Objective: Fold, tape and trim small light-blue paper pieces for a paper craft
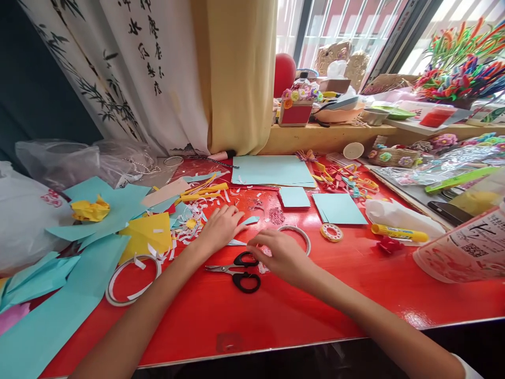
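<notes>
My left hand (221,229) lies palm down with fingers spread, beside a heap of white and blue paper shreds (193,218). A small pointed blue paper piece (251,220) rests just past its fingertips. My right hand (280,255) is curled, its fingertips bent down near a thin pale-blue paper sliver (236,242); whether it pinches anything is hidden. Black-handled scissors (236,271) lie partly spread on the table below both hands, one handle loop close to the right fingers. Behind the right hand is a roll of tape (303,237).
On the red table (315,316) sit blue paper sheets (272,169), small blue squares (294,197), more squares (339,208), a small tape roll (331,232) and a yellow glue stick (399,232). A plastic cup (465,247) stands right; a larger tape ring (158,271) lies left.
</notes>
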`<control>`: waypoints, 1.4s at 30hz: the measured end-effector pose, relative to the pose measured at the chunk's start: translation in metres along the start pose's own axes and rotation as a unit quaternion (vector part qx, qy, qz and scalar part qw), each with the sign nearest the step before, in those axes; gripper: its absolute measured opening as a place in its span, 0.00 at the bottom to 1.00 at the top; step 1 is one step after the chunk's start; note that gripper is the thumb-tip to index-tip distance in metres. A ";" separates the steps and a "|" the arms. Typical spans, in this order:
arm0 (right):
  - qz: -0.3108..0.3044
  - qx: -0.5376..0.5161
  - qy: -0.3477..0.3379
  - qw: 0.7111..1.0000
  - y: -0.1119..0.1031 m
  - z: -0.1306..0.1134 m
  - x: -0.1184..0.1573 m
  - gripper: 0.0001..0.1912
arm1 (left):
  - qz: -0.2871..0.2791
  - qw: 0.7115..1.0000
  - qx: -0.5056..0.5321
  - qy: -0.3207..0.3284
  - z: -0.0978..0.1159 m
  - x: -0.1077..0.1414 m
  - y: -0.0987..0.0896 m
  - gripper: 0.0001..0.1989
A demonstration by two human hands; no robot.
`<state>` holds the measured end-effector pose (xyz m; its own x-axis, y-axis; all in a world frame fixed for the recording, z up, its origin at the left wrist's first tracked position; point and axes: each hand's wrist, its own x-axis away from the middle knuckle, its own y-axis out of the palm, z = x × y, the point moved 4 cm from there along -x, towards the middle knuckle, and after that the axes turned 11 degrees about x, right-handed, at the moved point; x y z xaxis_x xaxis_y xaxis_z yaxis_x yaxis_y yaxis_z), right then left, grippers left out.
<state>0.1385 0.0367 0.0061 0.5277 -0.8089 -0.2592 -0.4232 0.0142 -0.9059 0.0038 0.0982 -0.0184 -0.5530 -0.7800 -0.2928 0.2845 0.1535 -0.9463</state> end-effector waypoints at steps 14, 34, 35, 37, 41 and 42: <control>0.040 -0.348 0.139 0.926 0.009 0.057 -0.018 0.18 | -0.081 0.908 0.393 -0.115 0.007 0.007 -0.023 0.15; 0.080 -0.310 0.102 0.942 -0.007 0.048 -0.014 0.13 | 0.055 0.824 0.536 -0.177 0.001 0.010 -0.036 0.15; 0.057 -0.309 0.098 0.944 -0.005 0.047 -0.014 0.13 | 0.065 0.833 0.521 -0.176 -0.001 0.010 -0.036 0.14; 0.026 -0.294 0.096 0.951 0.000 0.047 -0.014 0.12 | 0.067 0.850 0.491 -0.178 -0.004 0.011 -0.031 0.13; 0.025 -0.164 0.112 0.980 0.009 0.051 -0.015 0.10 | 0.020 0.917 0.368 -0.153 -0.010 0.010 -0.019 0.14; 0.031 -0.112 0.112 0.987 0.012 0.051 -0.015 0.10 | 0.008 0.934 0.330 -0.136 -0.011 0.010 -0.018 0.16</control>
<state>0.1639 0.0789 -0.0178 0.3303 -0.9205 -0.2087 -0.6151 -0.0422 -0.7873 -0.0155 0.0947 -0.0054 -0.3503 -0.9200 -0.1760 0.7622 -0.1707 -0.6245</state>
